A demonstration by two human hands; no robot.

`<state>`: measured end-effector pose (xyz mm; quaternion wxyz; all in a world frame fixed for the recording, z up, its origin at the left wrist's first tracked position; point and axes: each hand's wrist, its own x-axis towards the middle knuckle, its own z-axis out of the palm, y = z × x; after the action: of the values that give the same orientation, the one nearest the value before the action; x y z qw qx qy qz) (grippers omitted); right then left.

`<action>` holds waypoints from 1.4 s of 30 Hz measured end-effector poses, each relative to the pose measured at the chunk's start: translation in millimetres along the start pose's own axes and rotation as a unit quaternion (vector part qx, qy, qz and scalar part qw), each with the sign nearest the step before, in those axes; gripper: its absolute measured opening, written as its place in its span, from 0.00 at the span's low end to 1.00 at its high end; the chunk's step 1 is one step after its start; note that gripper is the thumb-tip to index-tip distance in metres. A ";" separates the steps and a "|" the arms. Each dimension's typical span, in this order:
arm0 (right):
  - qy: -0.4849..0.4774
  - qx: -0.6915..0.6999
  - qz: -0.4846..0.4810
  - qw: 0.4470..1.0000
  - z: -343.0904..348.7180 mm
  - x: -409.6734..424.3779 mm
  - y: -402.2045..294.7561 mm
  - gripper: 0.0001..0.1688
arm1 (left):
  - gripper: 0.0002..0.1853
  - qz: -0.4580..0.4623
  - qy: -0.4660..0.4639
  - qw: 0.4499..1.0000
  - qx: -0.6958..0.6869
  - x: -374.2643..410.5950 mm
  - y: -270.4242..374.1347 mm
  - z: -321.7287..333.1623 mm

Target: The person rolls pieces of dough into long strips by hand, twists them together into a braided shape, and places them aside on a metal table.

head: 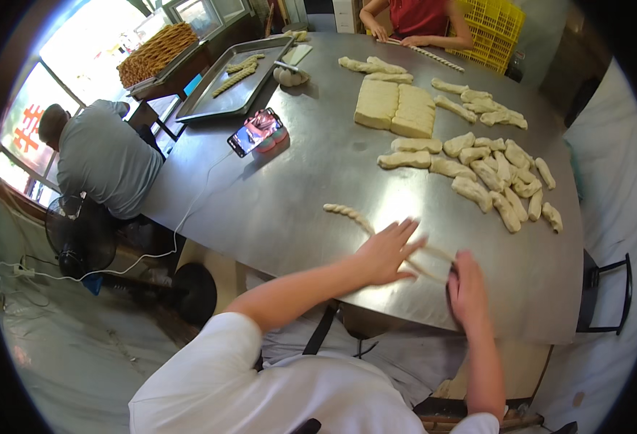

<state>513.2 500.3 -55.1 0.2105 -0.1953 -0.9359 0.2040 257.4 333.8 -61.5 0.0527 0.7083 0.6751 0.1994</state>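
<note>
A thin rope of dough [348, 211] lies on the steel tabletop, twisted at its far left end. My left hand [388, 254] lies flat across its middle, fingers apart, covering part of it. To the right of that hand the dough runs as two separated strands [432, 264] towards my right hand [468, 287]. The right hand is seen edge-on and slightly blurred, its fingers at the strands' right end. Its palm side is hidden, so its grip on the dough does not show.
Several dough pieces [473, 192] lie beyond my right hand, with a large cut dough slab [394, 108] behind. A phone [254, 132] trails a white cable. A metal tray [231, 100] holds twisted dough. Across the steel table [307, 179], a co-worker [416, 24] handles a dough rope.
</note>
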 end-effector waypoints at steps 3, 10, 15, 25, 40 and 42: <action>-0.107 0.007 0.007 0.994 -34.6 -47.6 26.3 0.20 | 0.48 0.000 -0.002 0.997 0.073 -47.3 41.5 -10.7; -0.049 0.030 0.136 0.989 -9.6 23.7 -9.6 0.09 | 0.47 -0.084 0.033 0.995 -0.039 30.9 6.7 16.0; -0.061 0.057 0.125 0.989 -38.1 -27.2 -5.9 0.09 | 0.49 -0.051 -0.003 0.997 0.058 -20.7 52.5 -4.7; -0.091 -0.015 -0.025 0.995 -31.9 -42.9 7.5 0.18 | 0.50 0.010 -0.006 0.999 0.040 -39.0 59.2 10.4; -0.012 -0.003 0.156 0.988 -14.9 40.7 0.9 0.09 | 0.52 -0.107 0.143 0.980 0.091 62.9 31.5 34.8; 0.059 -0.115 0.023 0.991 15.9 20.2 10.9 0.10 | 0.52 -0.016 0.036 0.999 0.034 47.6 33.3 32.3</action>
<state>491.8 513.8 -67.0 0.2367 -0.2515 -0.9343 0.0882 300.4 383.8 -69.6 0.0077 0.6914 0.6940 0.2007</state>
